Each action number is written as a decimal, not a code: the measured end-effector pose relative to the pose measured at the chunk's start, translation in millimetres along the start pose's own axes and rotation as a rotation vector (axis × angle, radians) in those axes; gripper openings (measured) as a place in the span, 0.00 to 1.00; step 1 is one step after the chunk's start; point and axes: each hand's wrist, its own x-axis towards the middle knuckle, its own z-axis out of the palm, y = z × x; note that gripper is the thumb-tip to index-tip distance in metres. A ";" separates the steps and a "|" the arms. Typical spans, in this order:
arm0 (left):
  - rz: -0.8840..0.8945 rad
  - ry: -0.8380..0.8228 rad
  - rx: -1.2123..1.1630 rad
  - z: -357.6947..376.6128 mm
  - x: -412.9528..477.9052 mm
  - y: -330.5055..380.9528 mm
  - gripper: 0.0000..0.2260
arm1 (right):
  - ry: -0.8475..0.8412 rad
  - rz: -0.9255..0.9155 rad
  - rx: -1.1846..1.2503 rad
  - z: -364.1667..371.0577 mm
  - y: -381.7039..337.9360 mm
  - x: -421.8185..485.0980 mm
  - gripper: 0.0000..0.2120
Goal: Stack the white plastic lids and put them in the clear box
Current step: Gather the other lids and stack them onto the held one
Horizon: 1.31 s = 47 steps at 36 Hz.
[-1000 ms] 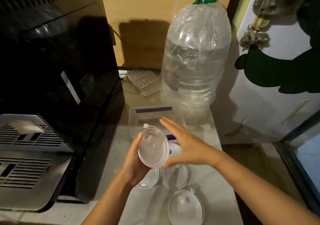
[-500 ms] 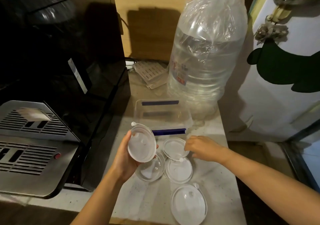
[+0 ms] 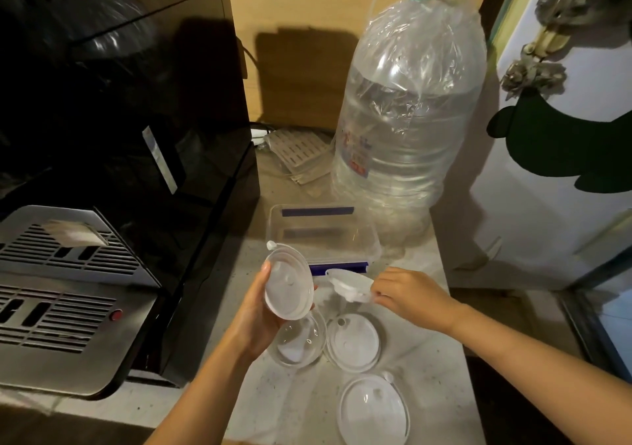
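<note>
White plastic fills both hands. The left hand cups an upright lid, thumb along its rim. The right hand pinches a tilted lid by its edge — fingertips closed on it. Three more lids lie on the counter — just short of the clear box.

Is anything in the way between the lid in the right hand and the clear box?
Nothing visible blocks it. The right hand holds a lid just in front of the clear box, whose top is open. The left hand holds another lid off to the side.
</note>
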 end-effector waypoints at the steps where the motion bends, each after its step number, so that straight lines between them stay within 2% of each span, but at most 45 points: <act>1: 0.006 0.001 -0.005 1.0 0.9 0.1 0.48 | 0.011 0.033 0.065 -8.6 -3.6 -2.8 0.12; 6: 0.056 -0.011 0.027 5.7 6.4 2.3 0.48 | 0.210 0.193 0.466 -46.2 -20.8 -9.7 0.07; 8: 0.081 -0.020 0.090 12.3 7.1 3.5 0.47 | 0.300 0.204 0.601 -59.0 -34.0 -8.8 0.05; 13: 0.168 -0.099 0.194 28.9 8.6 4.4 0.52 | 0.476 0.190 0.703 -71.4 -66.7 1.0 0.07; 17: 0.241 -0.204 0.215 36.6 9.9 8.9 0.48 | 0.525 0.165 0.744 -68.8 -85.0 12.8 0.07; 23: 0.239 -0.234 0.193 32.1 16.2 9.0 0.49 | 0.432 0.161 0.807 -67.2 -96.2 24.5 0.03; 26: 0.237 -0.230 0.205 28.6 18.8 8.5 0.48 | 0.378 0.158 0.880 -66.5 -97.5 27.6 0.09; 30: 0.227 -0.252 0.213 25.8 20.5 7.8 0.45 | 0.283 0.138 1.003 -68.6 -99.2 27.9 0.11; 34: 0.217 -0.259 0.249 23.4 21.9 9.2 0.52 | 0.207 0.121 1.065 -69.3 -97.5 28.7 0.10; 39: 0.200 -0.273 0.276 20.4 23.4 8.2 0.55 | 0.074 0.142 1.094 -68.3 -92.9 30.3 0.12; 42: 0.196 -0.292 0.287 20.3 24.5 7.2 0.53 | -0.008 0.154 1.096 -67.3 -90.1 31.7 0.12; 47: 0.187 -0.316 0.326 21.6 22.2 5.6 0.47 | -0.140 0.179 1.112 -65.0 -84.4 34.8 0.05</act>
